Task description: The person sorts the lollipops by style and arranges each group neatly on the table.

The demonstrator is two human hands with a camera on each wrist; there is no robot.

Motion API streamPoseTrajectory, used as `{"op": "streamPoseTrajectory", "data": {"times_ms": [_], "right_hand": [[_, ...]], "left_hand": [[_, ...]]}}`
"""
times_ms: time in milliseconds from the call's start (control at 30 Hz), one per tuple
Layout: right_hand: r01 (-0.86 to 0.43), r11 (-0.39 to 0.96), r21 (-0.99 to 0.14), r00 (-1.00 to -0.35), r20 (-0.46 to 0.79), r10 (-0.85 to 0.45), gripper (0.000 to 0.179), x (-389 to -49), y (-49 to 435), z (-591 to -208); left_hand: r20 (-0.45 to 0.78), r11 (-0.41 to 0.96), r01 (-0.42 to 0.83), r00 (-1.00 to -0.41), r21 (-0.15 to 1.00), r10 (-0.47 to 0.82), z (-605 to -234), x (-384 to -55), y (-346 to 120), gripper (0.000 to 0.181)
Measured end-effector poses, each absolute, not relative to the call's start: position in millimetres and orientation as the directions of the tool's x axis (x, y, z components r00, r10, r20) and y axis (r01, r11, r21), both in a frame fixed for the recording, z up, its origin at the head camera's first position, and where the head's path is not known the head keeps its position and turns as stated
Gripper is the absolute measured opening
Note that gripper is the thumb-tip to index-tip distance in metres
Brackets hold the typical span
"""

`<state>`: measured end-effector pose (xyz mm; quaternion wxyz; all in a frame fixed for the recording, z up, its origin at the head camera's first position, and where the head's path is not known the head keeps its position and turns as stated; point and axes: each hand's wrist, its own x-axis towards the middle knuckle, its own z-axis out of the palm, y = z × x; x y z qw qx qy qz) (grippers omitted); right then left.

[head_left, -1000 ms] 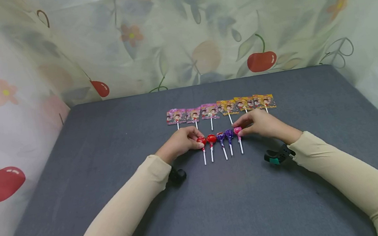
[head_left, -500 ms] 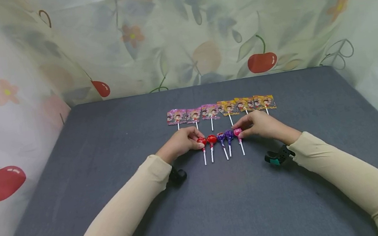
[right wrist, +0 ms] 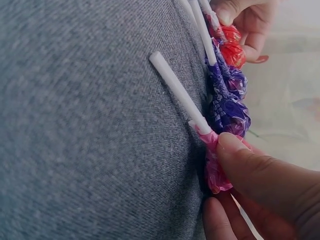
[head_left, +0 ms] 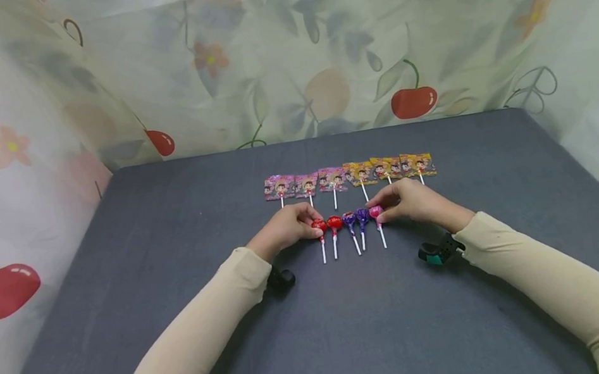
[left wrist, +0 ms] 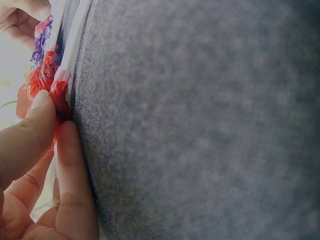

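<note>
A row of lollipops lies on the dark cloth in the head view. My left hand point(head_left: 289, 225) pinches the red lollipop point(left wrist: 60, 95) at the row's left end between thumb and fingers. Beside it lies another red lollipop point(head_left: 334, 223), then two purple lollipops point(head_left: 349, 221), heads close together. At the right end, my right hand point(head_left: 415, 201) holds a pink lollipop point(right wrist: 215, 170) by its wrapped head, thumb on the near side. Its white stick point(right wrist: 180, 92) points toward the person and slants away from the neighbouring sticks. Fingers partly cover both held heads.
Behind the hands runs a second row of flat-wrapped lollipops, some in pink wrappers point(head_left: 279, 186) and some in yellow wrappers point(head_left: 417, 164). The grey-covered table point(head_left: 354, 332) ends at a printed curtain point(head_left: 287, 54) at the back and sides.
The pink lollipop and the purple one beside it have turned slightly, their stick ends spreading further apart. Both hands keep their hold almost in place. The head view has shifted a little.
</note>
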<state>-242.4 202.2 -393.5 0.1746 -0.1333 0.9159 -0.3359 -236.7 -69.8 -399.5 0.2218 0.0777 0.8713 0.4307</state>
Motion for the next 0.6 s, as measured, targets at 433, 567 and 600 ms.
{"op": "streamPoseTrajectory", "data": {"times_ms": [433,567,600], "right_hand": [[-0.17,0.734,-0.658,-0.891,-0.216,-0.4,0.034,-240.2,197.5,-392.9],[-0.177,0.734,-0.655,-0.887,-0.218,-0.408,0.035,-240.0,196.3,-392.9],[-0.178,0.734,-0.656,-0.886,-0.218,-0.409,0.036,-239.7,196.1,-392.9]], "left_hand": [[-0.288,0.621,-0.024,-0.899,0.784,0.33,-402.8,-233.5,-77.5,0.022],[-0.3,0.635,-0.03,-0.898,0.772,0.322,-400.8,-232.6,-77.8,0.025],[-0.308,0.637,-0.039,-0.897,0.77,0.317,-400.1,-232.2,-78.0,0.026]]}}
